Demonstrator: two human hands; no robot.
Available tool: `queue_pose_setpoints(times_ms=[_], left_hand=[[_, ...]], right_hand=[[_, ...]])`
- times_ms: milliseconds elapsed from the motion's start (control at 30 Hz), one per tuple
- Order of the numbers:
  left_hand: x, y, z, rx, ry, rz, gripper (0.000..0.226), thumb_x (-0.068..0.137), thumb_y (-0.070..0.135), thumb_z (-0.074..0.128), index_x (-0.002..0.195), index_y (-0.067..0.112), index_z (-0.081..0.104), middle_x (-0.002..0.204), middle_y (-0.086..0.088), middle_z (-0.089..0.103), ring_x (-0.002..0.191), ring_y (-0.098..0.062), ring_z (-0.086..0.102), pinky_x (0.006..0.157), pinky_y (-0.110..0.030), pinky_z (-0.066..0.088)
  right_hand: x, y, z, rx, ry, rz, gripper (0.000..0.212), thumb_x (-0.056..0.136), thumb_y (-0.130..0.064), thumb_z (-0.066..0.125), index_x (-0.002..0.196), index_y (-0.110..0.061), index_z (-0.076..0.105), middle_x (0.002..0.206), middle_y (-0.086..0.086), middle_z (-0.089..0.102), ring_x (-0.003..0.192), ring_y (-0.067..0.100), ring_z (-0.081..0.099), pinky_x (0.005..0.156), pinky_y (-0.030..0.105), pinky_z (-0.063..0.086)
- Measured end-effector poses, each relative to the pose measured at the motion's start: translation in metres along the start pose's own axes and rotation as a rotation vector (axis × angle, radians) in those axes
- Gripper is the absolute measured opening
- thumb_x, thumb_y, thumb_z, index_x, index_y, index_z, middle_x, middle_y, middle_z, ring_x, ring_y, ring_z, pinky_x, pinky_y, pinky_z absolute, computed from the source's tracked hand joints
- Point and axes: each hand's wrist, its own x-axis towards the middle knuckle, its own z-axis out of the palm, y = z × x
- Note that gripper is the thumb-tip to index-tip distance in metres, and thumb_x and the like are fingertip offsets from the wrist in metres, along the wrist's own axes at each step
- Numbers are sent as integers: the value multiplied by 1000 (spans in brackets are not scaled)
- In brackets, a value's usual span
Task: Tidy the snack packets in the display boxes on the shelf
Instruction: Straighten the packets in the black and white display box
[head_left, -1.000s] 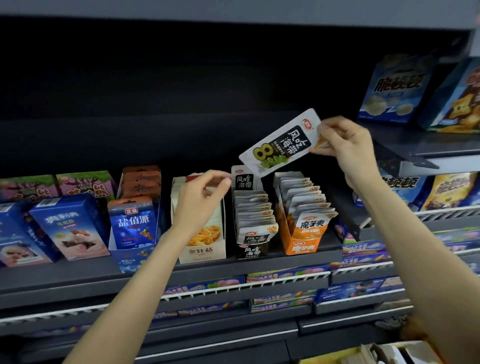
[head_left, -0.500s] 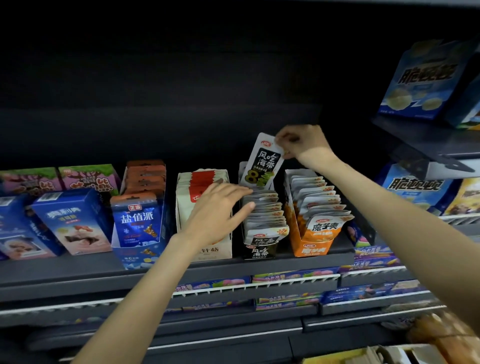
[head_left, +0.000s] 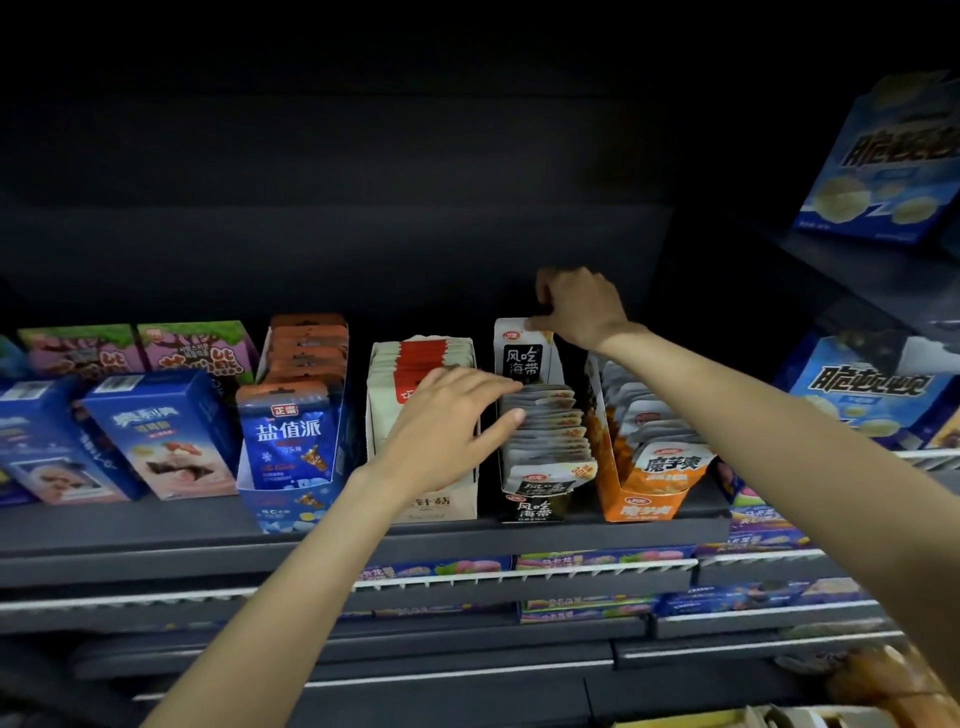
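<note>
I see the right hand (head_left: 582, 306) pinching the top edge of a black-and-white snack packet (head_left: 524, 353), which stands upright at the back of the black display box (head_left: 535, 506) on the shelf (head_left: 156, 530). Left hand (head_left: 447, 426) grip apart, fingers straight, tips touching the packet row (head_left: 545, 431) in that box. Orange display box (head_left: 639, 506) sits just beside it, right.

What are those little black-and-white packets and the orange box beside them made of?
The black-and-white packet that the right hand pinches looks like thin plastic film, smooth and slightly glossy; those stacked below under the left hand bend at their tops. The orange display box looks like printed cardboard: stiff, straight cut edges, with a matte face.
</note>
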Motion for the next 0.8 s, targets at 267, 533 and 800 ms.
queue_pose_setpoints(times_ms=[267, 533, 800], left_hand=[[-1, 0, 1, -3, 34, 2, 55, 94, 55, 26, 129, 24, 56, 128, 8, 58, 120, -11, 48, 99, -27, 29], [-3, 6, 3, 28, 81, 6, 50, 96, 49, 29, 124, 22, 61, 127, 5, 57, 121, -15, 47, 100, -33, 33], [-5, 8, 1, 46, 84, 10, 50, 96, 47, 29, 119, 20, 64, 115, 4, 61, 114, -15, 47, 93, -33, 37]], right_hand=[[-29, 14, -13, 324, -64, -31, 15, 82, -29, 73, 88, -23, 60, 84, -6, 62, 80, 12, 60, 74, 26, 48], [-78, 25, -19, 348, -227, -284, 14, 87, -32, 67, 98, -24, 71, 93, -19, 65, 85, -11, 58, 76, 4, 41], [-72, 21, -15, 355, -310, -259, 27, 92, -36, 59, 109, -18, 68, 104, -12, 64, 95, 0, 57, 84, 9, 41]])
